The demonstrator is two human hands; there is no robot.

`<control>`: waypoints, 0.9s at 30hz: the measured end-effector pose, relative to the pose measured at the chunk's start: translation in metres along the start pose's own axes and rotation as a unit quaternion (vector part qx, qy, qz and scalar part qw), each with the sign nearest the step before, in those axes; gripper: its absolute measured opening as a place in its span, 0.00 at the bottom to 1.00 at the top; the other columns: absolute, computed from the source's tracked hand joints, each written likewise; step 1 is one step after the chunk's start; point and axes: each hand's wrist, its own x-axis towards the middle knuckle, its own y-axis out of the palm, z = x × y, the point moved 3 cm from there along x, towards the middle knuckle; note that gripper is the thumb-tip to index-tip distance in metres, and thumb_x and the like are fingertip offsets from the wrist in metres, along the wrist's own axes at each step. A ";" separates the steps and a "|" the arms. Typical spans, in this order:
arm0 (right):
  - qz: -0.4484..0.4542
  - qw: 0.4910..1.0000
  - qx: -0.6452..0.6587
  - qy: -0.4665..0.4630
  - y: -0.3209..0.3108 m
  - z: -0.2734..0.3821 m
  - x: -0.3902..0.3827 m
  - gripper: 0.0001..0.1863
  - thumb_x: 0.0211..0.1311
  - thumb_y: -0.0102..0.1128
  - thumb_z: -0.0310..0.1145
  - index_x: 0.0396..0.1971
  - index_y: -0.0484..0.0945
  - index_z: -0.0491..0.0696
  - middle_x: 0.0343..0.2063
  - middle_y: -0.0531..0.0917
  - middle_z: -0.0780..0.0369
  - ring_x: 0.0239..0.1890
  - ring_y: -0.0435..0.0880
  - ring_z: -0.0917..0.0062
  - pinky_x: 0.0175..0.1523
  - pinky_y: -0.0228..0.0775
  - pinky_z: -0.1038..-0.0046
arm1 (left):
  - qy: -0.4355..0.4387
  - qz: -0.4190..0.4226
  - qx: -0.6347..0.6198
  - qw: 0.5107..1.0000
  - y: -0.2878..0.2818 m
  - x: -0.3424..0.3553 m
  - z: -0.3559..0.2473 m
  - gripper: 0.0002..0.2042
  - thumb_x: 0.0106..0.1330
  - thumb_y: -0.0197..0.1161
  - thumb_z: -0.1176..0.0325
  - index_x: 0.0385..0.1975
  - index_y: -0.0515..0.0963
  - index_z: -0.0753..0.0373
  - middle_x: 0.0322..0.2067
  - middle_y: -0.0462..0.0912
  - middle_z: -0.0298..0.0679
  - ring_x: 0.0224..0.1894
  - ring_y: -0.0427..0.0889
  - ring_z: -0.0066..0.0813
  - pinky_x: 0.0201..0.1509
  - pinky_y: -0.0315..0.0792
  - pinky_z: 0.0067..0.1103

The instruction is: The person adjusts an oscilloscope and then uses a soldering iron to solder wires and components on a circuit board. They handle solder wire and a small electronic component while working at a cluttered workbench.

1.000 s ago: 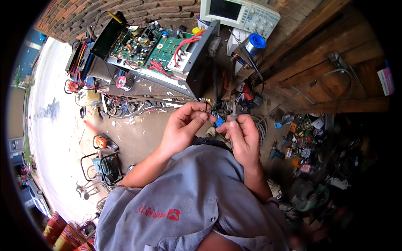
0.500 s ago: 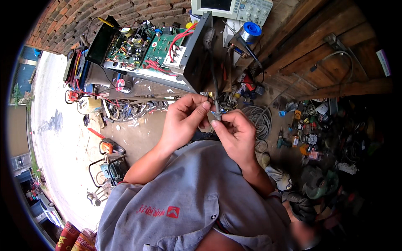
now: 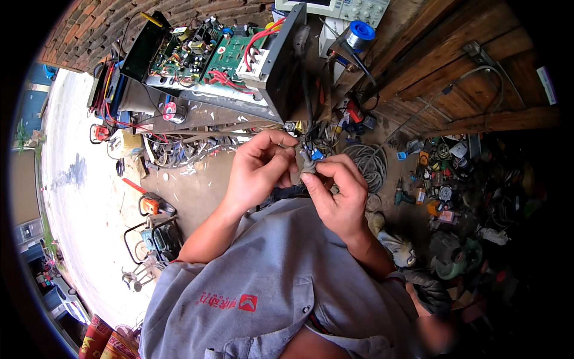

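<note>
A dark cable hangs from the end panel of an opened electronic unit. At its lower end is a grey fitting, tilted, perhaps a plug or cable sleeve; its exact kind is unclear. My right hand pinches this fitting between thumb and forefinger. Just to the left, my left hand is closed in a pinch, its fingertips beside the fitting. Whatever lies between those fingertips is too small to make out. The unit's green circuit boards and red wires lie exposed.
Behind the unit stands an oscilloscope, with a blue solder spool nearby. Another solder spool sits on the bench. A coiled cable and scattered tools lie on the floor at right. A chainsaw rests at left.
The grey fitting has tilted in my right hand, its upper end swinging left. My left fingers have shifted slightly left, away from the cable. The view has moved slightly.
</note>
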 end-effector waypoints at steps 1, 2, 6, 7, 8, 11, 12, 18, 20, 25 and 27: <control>0.003 1.000 -0.004 -0.012 0.000 0.002 0.000 0.09 0.51 0.66 0.23 0.31 0.76 0.40 0.28 0.77 0.57 0.25 0.78 0.70 0.28 0.70 0.73 | -0.018 0.002 0.018 1.000 -0.001 -0.001 -0.001 0.08 0.66 0.51 0.78 0.42 0.74 0.66 0.22 0.77 0.32 0.20 0.73 0.12 0.21 0.67 0.11; 0.010 1.000 -0.011 -0.014 0.000 0.004 -0.001 0.09 0.51 0.66 0.23 0.32 0.76 0.40 0.28 0.77 0.57 0.26 0.79 0.69 0.29 0.70 0.73 | -0.009 -0.004 0.017 1.000 0.000 -0.002 0.000 0.08 0.65 0.51 0.77 0.41 0.74 0.66 0.21 0.76 0.31 0.19 0.71 0.11 0.21 0.66 0.10; 0.018 0.999 -0.028 -0.022 0.001 0.010 -0.002 0.10 0.50 0.66 0.23 0.32 0.76 0.39 0.28 0.77 0.56 0.28 0.80 0.66 0.31 0.72 0.71 | 0.012 -0.014 0.021 1.000 0.003 -0.004 0.003 0.09 0.65 0.52 0.77 0.41 0.76 0.67 0.20 0.74 0.27 0.19 0.67 0.09 0.20 0.62 0.10; 0.014 0.999 -0.029 -0.024 0.000 0.010 -0.002 0.10 0.50 0.66 0.23 0.32 0.77 0.39 0.28 0.77 0.56 0.28 0.80 0.66 0.31 0.72 0.71 | 0.014 -0.013 0.023 1.000 0.004 -0.004 0.003 0.09 0.65 0.52 0.77 0.42 0.76 0.67 0.20 0.73 0.26 0.19 0.67 0.08 0.21 0.62 0.10; 0.011 0.999 -0.026 -0.020 0.000 0.009 -0.003 0.09 0.51 0.65 0.23 0.33 0.76 0.39 0.28 0.77 0.57 0.29 0.80 0.66 0.32 0.72 0.71 | 0.008 -0.009 0.025 1.000 0.004 -0.005 0.002 0.08 0.65 0.53 0.77 0.42 0.76 0.67 0.21 0.74 0.26 0.19 0.67 0.08 0.21 0.62 0.10; -0.016 1.000 0.018 0.015 0.000 0.002 -0.004 0.08 0.56 0.62 0.24 0.34 0.74 0.39 0.29 0.78 0.57 0.29 0.80 0.68 0.33 0.71 0.73 | 0.013 0.000 0.019 1.000 0.003 -0.006 0.003 0.08 0.66 0.55 0.76 0.42 0.76 0.68 0.25 0.77 0.27 0.23 0.69 0.08 0.25 0.64 0.10; -0.035 0.997 0.054 0.049 0.000 -0.003 -0.010 0.07 0.57 0.60 0.24 0.35 0.74 0.39 0.29 0.78 0.58 0.29 0.80 0.70 0.34 0.71 0.74 | 0.023 -0.001 0.027 0.999 0.005 -0.006 0.003 0.08 0.66 0.56 0.75 0.42 0.76 0.68 0.24 0.76 0.27 0.21 0.69 0.09 0.23 0.63 0.10; -0.038 0.984 0.130 0.120 -0.003 -0.007 -0.004 0.08 0.59 0.60 0.25 0.36 0.73 0.41 0.29 0.77 0.60 0.27 0.75 0.78 0.34 0.68 0.78 | 0.030 0.029 0.113 0.993 0.006 -0.012 0.000 0.06 0.65 0.59 0.74 0.36 0.78 0.70 0.29 0.78 0.29 0.29 0.70 0.09 0.30 0.65 0.10; -0.003 0.993 0.069 0.097 -0.006 -0.014 -0.001 0.07 0.57 0.62 0.24 0.35 0.75 0.41 0.28 0.77 0.60 0.26 0.76 0.78 0.33 0.68 0.78 | 0.015 0.051 0.134 0.990 0.008 -0.014 -0.006 0.06 0.65 0.60 0.74 0.37 0.78 0.70 0.30 0.78 0.29 0.30 0.71 0.10 0.32 0.66 0.11; 0.026 0.996 0.052 0.070 -0.010 -0.011 0.007 0.07 0.54 0.64 0.24 0.32 0.77 0.40 0.24 0.80 0.60 0.25 0.79 0.76 0.31 0.70 0.77 | 0.025 0.055 0.185 0.981 0.005 -0.012 -0.005 0.06 0.65 0.60 0.74 0.36 0.78 0.70 0.31 0.80 0.33 0.33 0.74 0.14 0.37 0.71 0.15; 0.040 0.992 0.060 0.107 -0.012 -0.008 0.007 0.07 0.54 0.64 0.25 0.32 0.77 0.39 0.25 0.81 0.59 0.25 0.80 0.76 0.32 0.70 0.77 | 0.015 0.054 0.200 0.978 0.006 -0.011 -0.005 0.06 0.65 0.60 0.74 0.36 0.78 0.70 0.31 0.81 0.33 0.33 0.75 0.15 0.38 0.71 0.16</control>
